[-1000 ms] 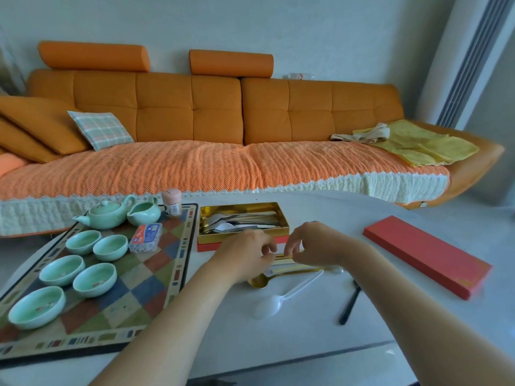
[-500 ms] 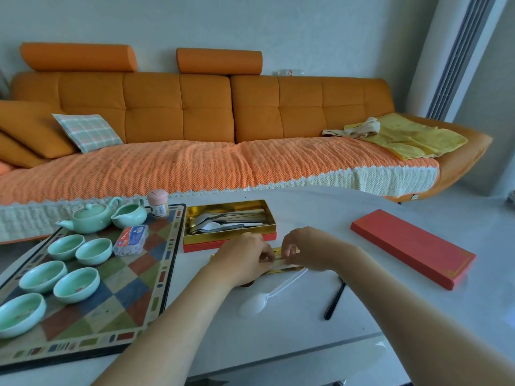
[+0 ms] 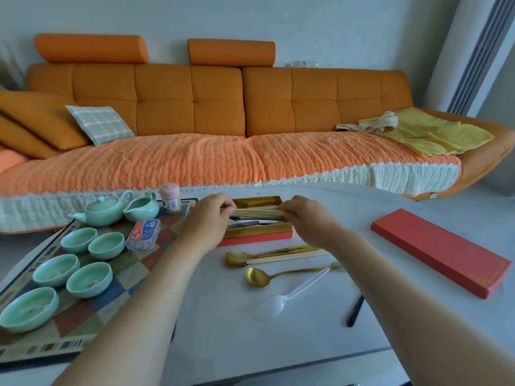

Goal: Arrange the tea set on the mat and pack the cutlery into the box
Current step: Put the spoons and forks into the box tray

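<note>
Cutlery [image 3: 289, 272], loose on the white desk [image 3: 223, 338]: a clear plastic spoon [image 3: 271, 306] is laid nearest, with a black handle [image 3: 355, 310] to its right. Beyond these lies one gold spoon [image 3: 256, 277], then a second gold spoon [image 3: 237, 259] set together with pale sticks [image 3: 289, 257].

Tea set, on the chequered mat [image 3: 83, 319] at the left: five green cups [image 3: 89, 278] are grouped at the near end. A blue-and-red packet [image 3: 143, 234] is placed beyond them. The teapot [image 3: 101, 210], the pitcher [image 3: 142, 208] and a pink-capped jar [image 3: 170, 197] are ranged along the far edge.

Box [image 3: 259, 237], open, gold-lined, red-sided, just beyond the loose spoons: grey-handled pieces are seen inside. A bundle of chopsticks [image 3: 257, 212] is held level over it, one end pinched by the fingers of the left hand [image 3: 210, 215], the other by those of the right hand [image 3: 303, 215].

Red lid [image 3: 440, 250], flat on the desk, well to the right.

Orange sofa [image 3: 195, 107], behind the desk, with a yellow cloth [image 3: 434, 135] spread at its right end.
</note>
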The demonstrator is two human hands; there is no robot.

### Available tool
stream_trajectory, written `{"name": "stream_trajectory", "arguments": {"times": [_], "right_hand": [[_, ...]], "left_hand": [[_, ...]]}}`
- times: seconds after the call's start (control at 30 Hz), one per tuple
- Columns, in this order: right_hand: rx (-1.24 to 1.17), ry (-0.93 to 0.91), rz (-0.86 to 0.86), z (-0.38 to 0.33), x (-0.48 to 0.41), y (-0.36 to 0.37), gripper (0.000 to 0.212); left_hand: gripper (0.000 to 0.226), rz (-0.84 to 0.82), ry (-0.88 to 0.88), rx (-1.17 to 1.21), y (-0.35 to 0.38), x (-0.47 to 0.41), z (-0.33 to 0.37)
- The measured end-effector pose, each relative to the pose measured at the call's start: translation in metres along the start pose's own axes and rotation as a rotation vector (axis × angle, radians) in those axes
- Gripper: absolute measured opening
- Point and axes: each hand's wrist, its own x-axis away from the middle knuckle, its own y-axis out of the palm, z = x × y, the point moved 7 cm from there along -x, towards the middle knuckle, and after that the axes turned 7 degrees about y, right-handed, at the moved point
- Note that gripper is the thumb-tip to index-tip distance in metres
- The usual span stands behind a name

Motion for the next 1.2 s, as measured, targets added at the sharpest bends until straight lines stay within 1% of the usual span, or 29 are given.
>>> {"name": "stream_trajectory", "arguments": {"times": [0.13, 0.23, 0.33, 0.47, 0.6, 0.7, 0.77, 0.83, 0.9, 0.97, 1.03, 1.1, 1.2], "right_hand": [[0.000, -0.017, 0.051, -0.011, -0.018, 0.014, 0.032], [0.026, 0.034, 0.089, -0.011, -0.029, 0.025, 0.028], [0.057, 0.091, 0.097, -0.009, -0.038, 0.032, 0.030], [0.151, 0.158, 0.034, -0.006, -0.047, 0.042, 0.034], [0.123, 0.093, -0.006, -0.017, -0.047, 0.045, 0.039], [0.153, -0.002, -0.088, -0.026, -0.041, 0.050, 0.039], [0.163, -0.026, -0.122, -0.026, -0.037, 0.051, 0.039], [0.126, -0.040, -0.083, -0.025, -0.034, 0.045, 0.040], [0.050, -0.051, 0.004, -0.024, -0.030, 0.033, 0.039], [-0.019, -0.053, 0.054, -0.025, -0.024, 0.020, 0.034], [-0.050, -0.055, 0.044, -0.027, -0.015, 0.010, 0.030], [-0.038, -0.051, -0.010, -0.028, -0.004, 0.005, 0.029], [0.078, -0.040, -0.137, -0.020, 0.010, 0.010, 0.025]], "left_hand": [[0.011, 0.052, 0.029, -0.147, -0.004, 0.002, -0.023], [0.018, 0.000, 0.058, -0.170, 0.004, 0.005, -0.032], [0.028, -0.077, 0.082, -0.183, 0.012, 0.009, -0.039], [0.032, -0.091, 0.135, -0.234, 0.013, 0.011, -0.035], [0.038, -0.162, 0.159, -0.300, 0.021, 0.010, -0.032], [0.037, -0.139, 0.186, -0.337, 0.018, 0.007, -0.031], [0.037, -0.141, 0.189, -0.321, 0.018, 0.007, -0.030], [0.039, -0.162, 0.184, -0.295, 0.018, 0.009, -0.028], [0.040, -0.154, 0.191, -0.277, 0.017, 0.011, -0.024], [0.037, -0.108, 0.209, -0.255, 0.012, 0.012, -0.016], [0.028, -0.045, 0.259, -0.225, 0.007, 0.014, -0.004], [0.018, -0.009, 0.314, -0.199, 0.005, 0.017, 0.013], [0.012, -0.059, 0.332, -0.155, 0.009, 0.024, 0.034]]}}
